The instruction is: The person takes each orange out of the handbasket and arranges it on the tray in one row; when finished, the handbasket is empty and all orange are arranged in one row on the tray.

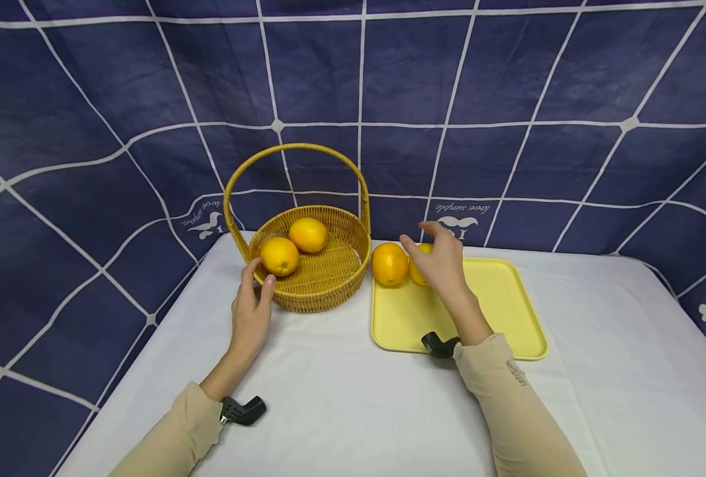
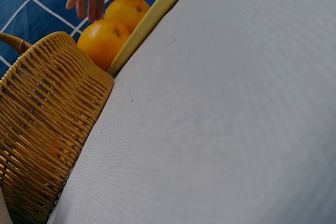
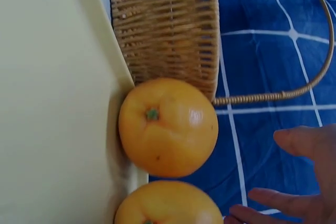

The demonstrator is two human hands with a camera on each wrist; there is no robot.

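Observation:
In the head view my left hand [image 1: 250,311] rests at the near left rim of a woven basket [image 1: 311,303], its thumb and fingers spread along the rim. Inside the basket lie two oranges, one [image 1: 280,257] close to that hand's fingertips and another [image 1: 308,235] behind it. My right hand [image 1: 442,262] is over the back of a yellow tray [image 1: 412,321], thumb and fingers apart with nothing between them. Partly hidden behind it is an orange [image 1: 420,266]. A second tray orange [image 1: 390,264] sits to its left, beside the basket, with its stem end showing in the right wrist view.
A tall arched handle [image 1: 296,146] rises over the basket. White cloth [image 1: 341,397] covers the table, and a dark blue curtain [image 1: 406,86] with white lines hangs behind and at the sides. Each wrist carries a black camera mount [image 1: 439,344] at the sleeve.

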